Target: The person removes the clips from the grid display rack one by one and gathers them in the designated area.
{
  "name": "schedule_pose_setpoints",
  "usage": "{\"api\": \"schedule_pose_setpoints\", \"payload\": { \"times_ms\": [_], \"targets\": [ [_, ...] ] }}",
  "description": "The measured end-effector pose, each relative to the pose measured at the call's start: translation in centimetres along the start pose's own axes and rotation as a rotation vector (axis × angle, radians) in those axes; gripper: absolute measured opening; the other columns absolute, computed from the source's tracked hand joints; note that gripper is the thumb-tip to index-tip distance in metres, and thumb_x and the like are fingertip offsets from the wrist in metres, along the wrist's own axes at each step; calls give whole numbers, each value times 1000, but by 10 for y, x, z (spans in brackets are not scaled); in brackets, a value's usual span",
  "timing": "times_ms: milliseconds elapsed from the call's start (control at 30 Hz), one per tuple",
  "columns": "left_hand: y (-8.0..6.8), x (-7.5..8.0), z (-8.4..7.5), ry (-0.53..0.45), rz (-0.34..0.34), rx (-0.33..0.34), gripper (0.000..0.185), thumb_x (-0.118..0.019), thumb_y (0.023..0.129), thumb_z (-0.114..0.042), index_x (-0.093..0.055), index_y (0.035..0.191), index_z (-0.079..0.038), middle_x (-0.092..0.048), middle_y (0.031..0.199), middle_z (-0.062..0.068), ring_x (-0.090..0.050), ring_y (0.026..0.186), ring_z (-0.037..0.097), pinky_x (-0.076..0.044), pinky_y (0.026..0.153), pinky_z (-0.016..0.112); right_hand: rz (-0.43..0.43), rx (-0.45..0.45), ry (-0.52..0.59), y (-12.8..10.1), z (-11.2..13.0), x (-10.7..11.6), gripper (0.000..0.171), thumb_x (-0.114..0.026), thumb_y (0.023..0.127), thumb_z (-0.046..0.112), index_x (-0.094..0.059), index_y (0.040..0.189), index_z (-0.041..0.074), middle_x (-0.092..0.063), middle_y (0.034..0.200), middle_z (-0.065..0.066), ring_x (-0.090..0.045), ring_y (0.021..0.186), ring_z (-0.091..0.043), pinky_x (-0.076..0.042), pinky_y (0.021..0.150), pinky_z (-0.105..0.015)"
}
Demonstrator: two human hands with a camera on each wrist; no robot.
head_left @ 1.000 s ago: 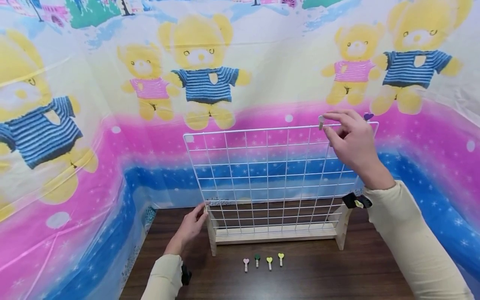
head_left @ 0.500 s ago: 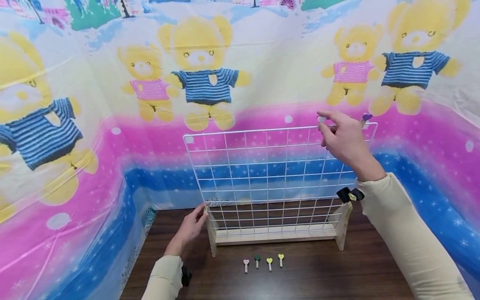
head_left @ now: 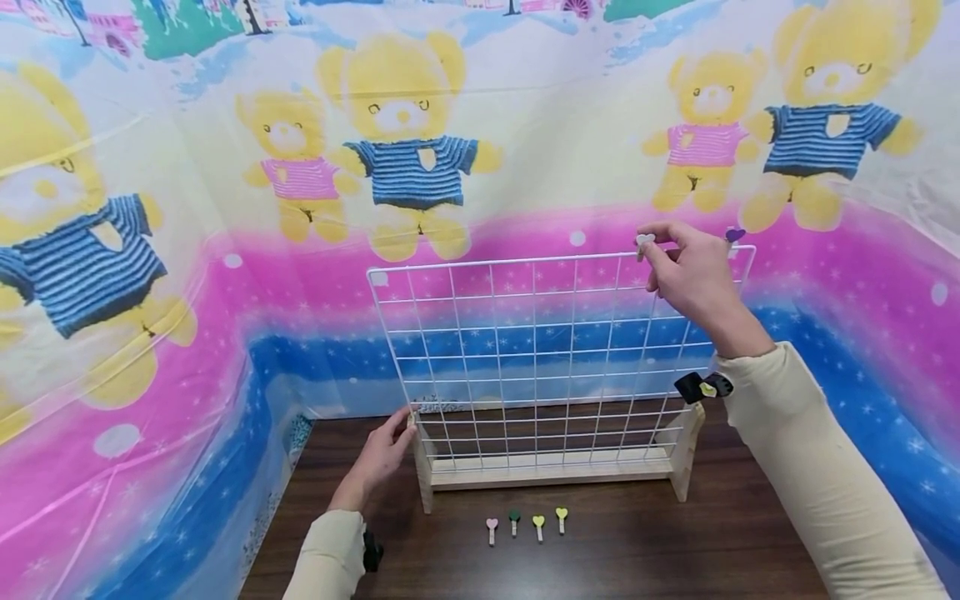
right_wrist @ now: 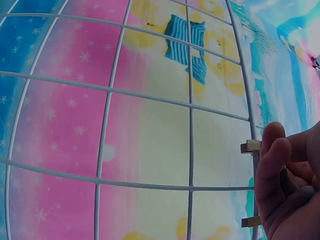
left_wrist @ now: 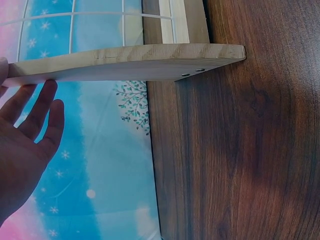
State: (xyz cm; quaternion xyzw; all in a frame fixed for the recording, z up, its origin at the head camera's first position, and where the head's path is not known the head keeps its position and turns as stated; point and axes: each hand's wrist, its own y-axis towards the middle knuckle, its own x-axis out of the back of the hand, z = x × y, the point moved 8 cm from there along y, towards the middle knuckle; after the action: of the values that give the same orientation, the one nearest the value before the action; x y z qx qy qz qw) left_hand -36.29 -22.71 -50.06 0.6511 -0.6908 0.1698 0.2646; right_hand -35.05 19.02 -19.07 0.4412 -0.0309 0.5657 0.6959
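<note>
1. One white heart-topped wooden clip (head_left: 645, 240) is at the top bar of the white wire grid (head_left: 536, 352), pinched between thumb and index finger of the right hand (head_left: 693, 271), probably to keep its small body aligned with the wire.
2. Nearer the grid's right corner, a purple heart-topped wooden clip (head_left: 734, 236) sits on the same bar, apparently held by its own spring.
3. With relaxed, unclenched fingers, the left hand (head_left: 382, 454) touches the side panel of the pale wooden stand (head_left: 555, 472), likely steadying it.
4. Pink (head_left: 492, 525), dark green (head_left: 514, 518) and two yellow heart-topped clips (head_left: 538, 523) lie apart on the brown wood-grain table (head_left: 600, 567), perhaps for easy grasping.
</note>
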Motion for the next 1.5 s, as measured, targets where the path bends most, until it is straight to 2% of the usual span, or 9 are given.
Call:
{"api": "schedule_pose_setpoints", "payload": {
  "times_ms": [133, 367, 667, 800, 933, 1167, 1267, 1500],
  "targets": [
    [0, 1, -1, 6, -2, -4, 43, -48, 101, -18, -42, 143, -14, -52, 133, 18, -50, 119, 32, -44, 92, 50, -1, 6, 5, 1, 1, 1, 30, -55, 96, 29, -64, 115, 8, -65, 89, -9, -59, 53, -17, -40, 42, -23],
    [-1, 2, -2, 10, -6, -6, 43, -47, 101, -18, -41, 144, -13, -51, 133, 19, -49, 120, 33, -43, 93, 50, -25, 16, 1, 2, 0, 0, 28, -56, 96, 30, -65, 112, 8, -65, 88, -7, -59, 54, -17, -35, 39, -25],
    [0, 2, -3, 6, -11, -2, 42, -47, 101, -17, -43, 143, -14, -51, 133, 19, -50, 120, 32, -43, 93, 50, -92, 68, 25, 2, 7, 6, 23, -60, 94, 26, -68, 105, 7, -67, 84, -10, -55, 47, -9, -36, 39, -20],
    [0, 1, -2, 11, -4, -6, 43, -47, 101, -17, -42, 143, -15, -50, 134, 19, -49, 120, 33, -43, 93, 50, -99, 70, 32, 0, 10, 9, 25, -59, 95, 29, -68, 104, 7, -66, 83, -8, -56, 48, -12, -37, 39, -22],
    [-1, 1, -1, 12, 3, -8, 43, -47, 101, -18, -41, 144, -16, -49, 135, 19, -48, 121, 33, -42, 93, 51, -82, 61, 33, -7, 10, 9, 26, -57, 95, 31, -66, 104, 8, -63, 80, -5, -57, 50, -18, -37, 38, -26],
    [-1, 0, -1, 3, 6, -2, 44, -47, 101, -19, -41, 144, -16, -49, 135, 19, -48, 121, 33, -42, 94, 51, -80, 140, 22, -26, 13, 8, 21, -60, 94, 25, -67, 102, 7, -59, 59, -6, -54, 45, -13, -36, 37, -25],
    [-1, 0, -1, 1, 5, -8, 44, -47, 101, -18, -41, 144, -15, -49, 135, 19, -48, 122, 33, -42, 94, 51, -65, 161, 27, -35, 11, 5, 19, -60, 94, 23, -67, 103, 7, -58, 59, -3, -53, 45, -12, -36, 37, -26],
    [-1, 1, -3, -3, 6, -8, 43, -47, 101, -17, -41, 144, -14, -49, 135, 20, -48, 122, 33, -42, 94, 51, -10, 148, 32, -56, 0, -6, 18, -60, 95, 20, -66, 107, 9, -59, 64, -2, -53, 46, -13, -38, 37, -27]
  ]
}}
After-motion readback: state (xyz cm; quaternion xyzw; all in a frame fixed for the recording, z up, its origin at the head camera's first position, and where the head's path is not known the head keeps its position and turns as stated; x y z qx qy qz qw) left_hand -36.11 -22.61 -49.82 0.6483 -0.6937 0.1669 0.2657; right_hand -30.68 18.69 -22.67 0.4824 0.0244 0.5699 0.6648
